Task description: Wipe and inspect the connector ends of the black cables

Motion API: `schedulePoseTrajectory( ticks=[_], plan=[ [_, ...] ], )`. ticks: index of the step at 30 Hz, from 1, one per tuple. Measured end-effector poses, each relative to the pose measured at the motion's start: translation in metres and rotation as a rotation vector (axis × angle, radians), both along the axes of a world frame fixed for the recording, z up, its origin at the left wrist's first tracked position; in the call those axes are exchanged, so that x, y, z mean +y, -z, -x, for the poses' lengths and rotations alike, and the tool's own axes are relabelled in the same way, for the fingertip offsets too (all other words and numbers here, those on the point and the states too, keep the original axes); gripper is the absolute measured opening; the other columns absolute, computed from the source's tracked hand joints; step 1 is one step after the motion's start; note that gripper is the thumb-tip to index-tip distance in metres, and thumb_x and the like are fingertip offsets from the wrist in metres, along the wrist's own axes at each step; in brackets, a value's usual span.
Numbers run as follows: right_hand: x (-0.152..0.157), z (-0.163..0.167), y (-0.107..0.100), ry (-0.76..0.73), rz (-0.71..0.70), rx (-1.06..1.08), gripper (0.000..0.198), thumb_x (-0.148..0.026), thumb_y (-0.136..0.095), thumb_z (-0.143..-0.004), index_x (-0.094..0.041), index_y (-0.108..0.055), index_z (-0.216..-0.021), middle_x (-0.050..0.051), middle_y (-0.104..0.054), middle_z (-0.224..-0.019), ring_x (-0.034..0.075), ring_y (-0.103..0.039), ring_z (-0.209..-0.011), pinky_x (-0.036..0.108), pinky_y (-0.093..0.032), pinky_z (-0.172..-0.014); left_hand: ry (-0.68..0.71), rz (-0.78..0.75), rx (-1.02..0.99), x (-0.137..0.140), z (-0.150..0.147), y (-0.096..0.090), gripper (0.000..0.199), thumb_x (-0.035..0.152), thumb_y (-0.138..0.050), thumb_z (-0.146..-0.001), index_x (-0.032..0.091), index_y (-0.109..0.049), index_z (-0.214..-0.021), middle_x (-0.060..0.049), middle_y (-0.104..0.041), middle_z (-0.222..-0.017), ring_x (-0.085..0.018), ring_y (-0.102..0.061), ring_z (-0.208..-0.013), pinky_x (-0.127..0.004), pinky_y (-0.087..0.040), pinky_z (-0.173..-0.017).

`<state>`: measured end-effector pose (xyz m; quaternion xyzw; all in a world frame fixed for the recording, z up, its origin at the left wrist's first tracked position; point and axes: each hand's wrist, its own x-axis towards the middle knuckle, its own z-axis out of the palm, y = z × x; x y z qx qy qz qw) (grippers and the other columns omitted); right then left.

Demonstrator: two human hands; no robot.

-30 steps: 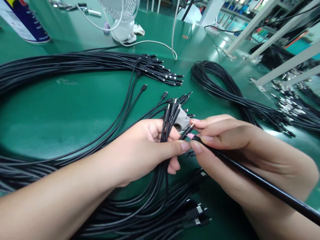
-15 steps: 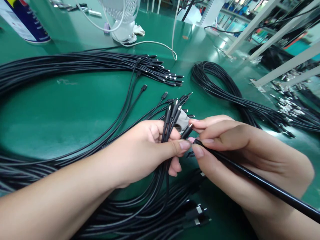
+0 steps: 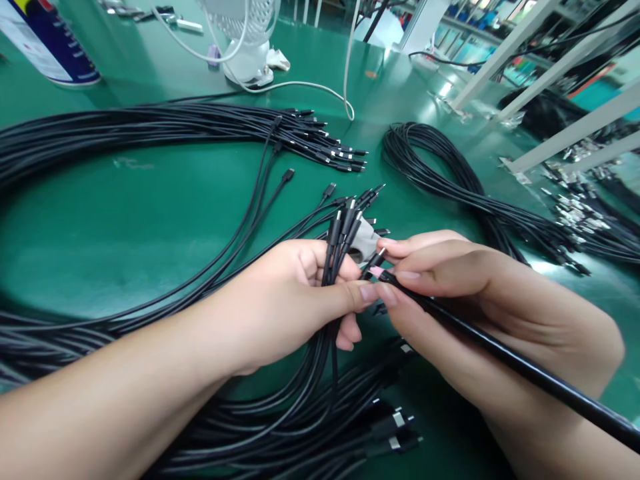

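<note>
My left hand (image 3: 305, 287) is closed around several black USB cables (image 3: 336, 257), their metal-tipped plugs pointing up and away. One plug (image 3: 376, 261) leans out to the right past the thumb. My right hand (image 3: 465, 293) pinches a slim black pencil (image 3: 480, 340) with a pink tip, which touches or nearly touches that leaning plug; I cannot tell which. The right fingertips sit right beside the left thumb. Behind the held plugs shows a grey piece (image 3: 367, 239), partly hidden, whose kind I cannot make out. Loose cables (image 3: 280, 427) lie beneath both hands.
A long cable bundle (image 3: 165, 127) runs along the left, and a coiled one (image 3: 440, 160) lies to the right. A white fan (image 3: 247, 47) with a pale cord and a spray can (image 3: 55, 50) stand behind. White posts (image 3: 565, 127) rise at right from the green tabletop (image 3: 150, 220).
The right hand and pencil have shifted slightly left and up, bringing the pink tip over the leaning plug. My left hand has barely moved.
</note>
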<state>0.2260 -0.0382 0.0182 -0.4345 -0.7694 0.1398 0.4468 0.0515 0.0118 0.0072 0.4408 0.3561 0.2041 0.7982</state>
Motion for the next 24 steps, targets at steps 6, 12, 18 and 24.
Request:
schedulePoseTrajectory(
  ticks=[6,12,18,24],
  plan=[
    [0.000,0.000,0.000,0.013,-0.018,-0.007,0.027,-0.001,-0.075,-0.069,-0.020,-0.065,-0.086,0.001,-0.069,-0.082,0.021,-0.069,-0.091,0.039,-0.059,-0.085,-0.001,-0.022,0.016,0.001,0.000,-0.001,0.022,0.021,-0.066,-0.082,0.018,-0.056,-0.063,0.002,-0.059,-0.048,-0.010,-0.053,-0.050,-0.022,-0.043,-0.058],
    [0.001,0.001,0.000,0.025,0.017,0.008,0.027,-0.003,-0.075,-0.070,-0.022,-0.066,-0.086,0.001,-0.070,-0.083,0.024,-0.069,-0.093,0.044,-0.058,-0.089,-0.006,-0.021,0.015,0.000,0.000,0.000,0.022,0.021,-0.067,-0.081,0.017,-0.057,-0.063,0.002,-0.060,-0.048,-0.010,-0.054,-0.051,-0.022,-0.043,-0.059],
    [-0.001,0.009,-0.001,0.090,0.122,0.298,0.020,-0.004,-0.069,-0.079,-0.022,-0.065,-0.086,0.002,-0.072,-0.086,0.023,-0.072,-0.094,0.044,-0.059,-0.090,0.001,0.025,-0.004,0.001,0.001,0.000,0.020,0.022,-0.071,-0.078,0.017,-0.056,-0.065,0.003,-0.059,-0.048,-0.011,-0.055,-0.049,-0.023,-0.044,-0.059],
    [0.002,0.009,0.007,0.093,0.194,0.495,0.017,-0.008,-0.070,-0.082,-0.023,-0.066,-0.090,0.001,-0.074,-0.090,0.021,-0.073,-0.092,0.040,-0.061,-0.088,0.002,0.044,-0.033,0.001,0.001,-0.001,0.024,0.023,-0.075,-0.074,0.017,-0.054,-0.065,0.004,-0.059,-0.048,-0.010,-0.055,-0.048,-0.022,-0.044,-0.058]
  ],
)
